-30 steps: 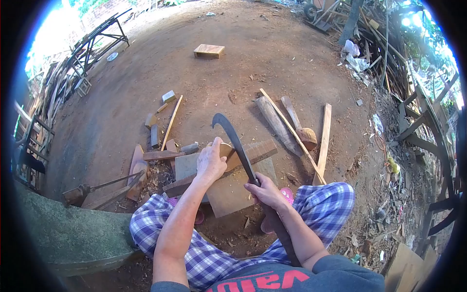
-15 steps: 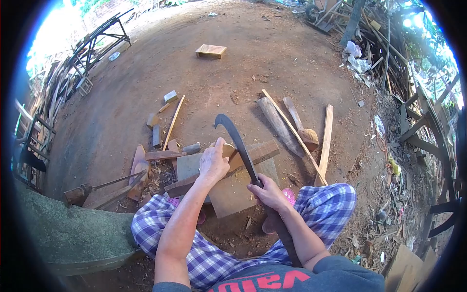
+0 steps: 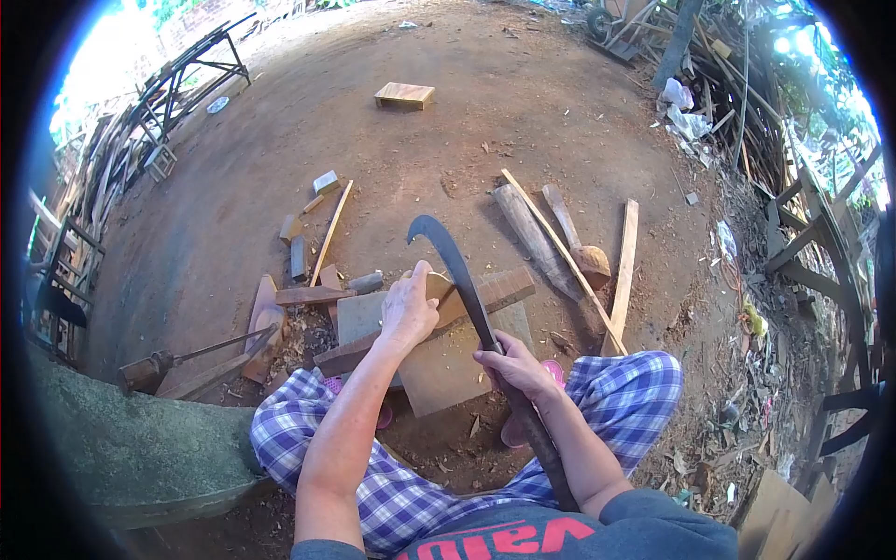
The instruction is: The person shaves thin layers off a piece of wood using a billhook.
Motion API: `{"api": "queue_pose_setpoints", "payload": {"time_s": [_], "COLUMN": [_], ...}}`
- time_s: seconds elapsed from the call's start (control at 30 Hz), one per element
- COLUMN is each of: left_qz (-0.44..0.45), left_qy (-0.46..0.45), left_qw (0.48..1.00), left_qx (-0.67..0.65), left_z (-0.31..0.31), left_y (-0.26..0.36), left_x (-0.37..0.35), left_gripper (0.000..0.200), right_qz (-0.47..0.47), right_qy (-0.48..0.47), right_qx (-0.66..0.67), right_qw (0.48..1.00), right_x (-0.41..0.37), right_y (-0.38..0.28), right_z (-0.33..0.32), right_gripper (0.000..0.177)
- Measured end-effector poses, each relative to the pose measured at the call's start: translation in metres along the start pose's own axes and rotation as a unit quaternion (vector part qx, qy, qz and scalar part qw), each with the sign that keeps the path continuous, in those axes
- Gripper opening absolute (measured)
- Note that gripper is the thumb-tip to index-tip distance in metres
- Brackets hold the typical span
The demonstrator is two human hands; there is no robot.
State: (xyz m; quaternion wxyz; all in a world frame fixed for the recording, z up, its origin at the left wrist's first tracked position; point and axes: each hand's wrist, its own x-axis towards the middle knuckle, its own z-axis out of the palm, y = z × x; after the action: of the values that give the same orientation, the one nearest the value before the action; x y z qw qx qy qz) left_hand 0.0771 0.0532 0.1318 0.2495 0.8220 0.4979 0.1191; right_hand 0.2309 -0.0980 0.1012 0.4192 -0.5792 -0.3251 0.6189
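We sit low over the dirt ground [image 3: 280, 233] with our knees spread, so the work lies between them. Our left hand [image 3: 408, 313] is curled over a small pale wood piece [image 3: 437, 284], fingers wrapped on top and pressing it down onto a slanted plank [image 3: 499, 289]. The plank lies across a flat grey slab [image 3: 457, 364], which gives a firm base off the loose soil. Our right hand [image 3: 511, 366] is clenched around the billhook [image 3: 455, 266] high up, just under the blade. The long handle [image 3: 546, 457] runs back along the forearm, a choked grip that, we judge, favours control over swing. The hooked blade rises just beside the wood piece, on its right; whether it touches, we cannot tell. A log [image 3: 527, 233] and loose slats lie beyond, well apart from the hands.
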Motion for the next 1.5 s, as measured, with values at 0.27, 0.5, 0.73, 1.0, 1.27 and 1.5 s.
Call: {"api": "queue_pose_setpoints", "payload": {"time_s": [0.27, 0.5, 0.73, 1.0, 1.27, 1.5], "left_qz": [0.013, 0.009, 0.005, -0.004, 0.014, 0.020], "left_qy": [0.025, 0.015, 0.012, 0.009, 0.028, 0.052], "left_qw": [1.000, 1.000, 1.000, 1.000, 0.999, 0.998], "left_qx": [0.014, 0.019, 0.024, 0.016, 0.008, 0.012], "left_z": [0.005, 0.004, 0.003, 0.001, 0.004, 0.007], "left_y": [-0.001, 0.001, 0.001, 0.002, -0.001, -0.004], "left_x": [-0.001, 0.000, 0.000, 0.000, 0.000, 0.000], "left_gripper": [0.048, 0.049, 0.049, 0.048, 0.047, 0.046], "right_qz": [-0.034, -0.037, -0.035, -0.027, -0.020, -0.021], "right_qy": [0.057, 0.077, 0.088, 0.079, 0.075, 0.071], "right_qx": [-0.105, -0.170, -0.182, -0.161, -0.164, -0.153], "right_qw": [0.992, 0.982, 0.979, 0.984, 0.983, 0.985], "right_x": [-0.002, -0.004, -0.004, -0.003, -0.004, -0.002], "right_y": [0.001, -0.002, -0.005, -0.004, -0.007, -0.005], "right_z": [0.005, 0.006, 0.008, 0.007, 0.007, 0.006], "right_gripper": [0.022, 0.029, 0.028, 0.030, 0.034, 0.035]}}
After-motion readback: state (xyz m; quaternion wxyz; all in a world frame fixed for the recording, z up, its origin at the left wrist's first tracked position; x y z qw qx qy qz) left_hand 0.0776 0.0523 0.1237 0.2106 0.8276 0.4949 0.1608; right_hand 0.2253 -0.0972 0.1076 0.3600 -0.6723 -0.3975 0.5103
